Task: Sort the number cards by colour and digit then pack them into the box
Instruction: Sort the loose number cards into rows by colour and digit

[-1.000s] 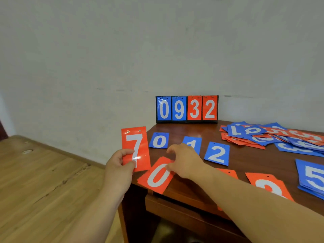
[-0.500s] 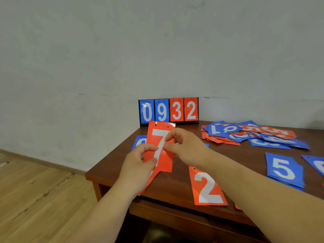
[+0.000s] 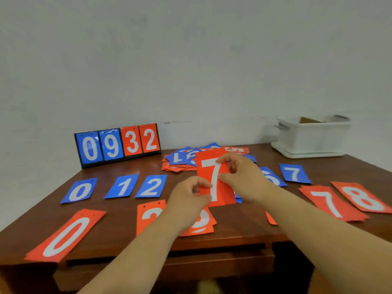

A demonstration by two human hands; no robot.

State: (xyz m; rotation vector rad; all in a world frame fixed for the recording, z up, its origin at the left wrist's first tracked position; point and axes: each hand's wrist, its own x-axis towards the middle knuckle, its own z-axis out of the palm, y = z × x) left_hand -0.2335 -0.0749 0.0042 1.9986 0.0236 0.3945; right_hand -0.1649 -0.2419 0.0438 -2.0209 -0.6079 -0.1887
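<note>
A person is holding a red 7 card (image 3: 214,183) upright above the middle of the wooden surface (image 3: 118,211). The left hand (image 3: 191,197) is pinching its lower left edge and the right hand (image 3: 241,177) is pinching its upper right side, so both grips are grasping the one card. A second ago the left hand alone was carrying this card out beyond the surface's left edge while the right hand was laying down the red 0 (image 3: 65,236). That card is now lying flat and released at the front left corner, and the right hand has come across to share the 7. The card is travelling rightward, and the view is swinging with it. This is bringing in a red 7 stack (image 3: 331,202) just beside a red 8 (image 3: 364,198), and a white box (image 3: 311,136) at the far right corner. A handover from left to right appears to be under way, since the matching red stack is lying well to the right of the card. Blue cards 0 (image 3: 79,190), 1 (image 3: 123,186) and 2 (image 3: 151,186) are sitting in a row behind the red ones, with a blue 7 (image 3: 294,174) further right. A mixed heap (image 3: 182,160) is waiting unsorted near the scoreboard stand (image 3: 118,145), so sorting looks far from finished and packing is not yet starting.
</note>
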